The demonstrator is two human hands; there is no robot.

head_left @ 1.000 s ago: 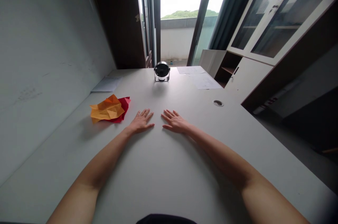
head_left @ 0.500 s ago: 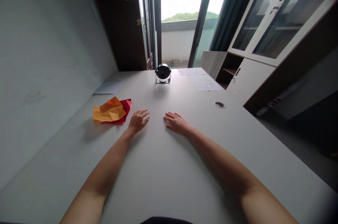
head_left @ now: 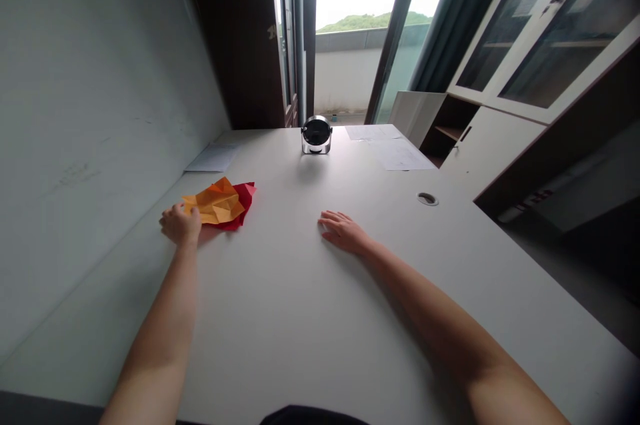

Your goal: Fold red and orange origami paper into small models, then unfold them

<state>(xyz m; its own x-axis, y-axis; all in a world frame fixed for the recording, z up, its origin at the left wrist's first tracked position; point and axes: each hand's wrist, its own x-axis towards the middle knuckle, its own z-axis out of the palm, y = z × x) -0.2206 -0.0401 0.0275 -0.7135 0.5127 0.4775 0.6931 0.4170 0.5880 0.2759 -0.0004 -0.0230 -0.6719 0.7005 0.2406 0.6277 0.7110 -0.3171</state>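
On the left of the white desk lies a creased sheet of orange paper [head_left: 216, 203], on top of a creased sheet of red paper [head_left: 244, 207]. My left hand [head_left: 180, 223] is at the orange sheet's left end, its fingers curved and its thumb apart from them beside the paper's edge. Whether the fingertips touch the sheet is hard to see. My right hand [head_left: 343, 231] rests palm down on the desk, right of the middle, with its fingers stretched out and nothing in them.
A round black device on a metal stand [head_left: 317, 134] stands near the desk's far edge. Flat white sheets lie at the back left [head_left: 213, 158] and back right [head_left: 403, 154]. A cable hole [head_left: 427, 199] opens in the desk at right. A wall [head_left: 100, 145] borders the left side.
My left hand has moved left from the middle of the desk to the orange paper's left end. My right hand stays on the desk. The view has shifted slightly.
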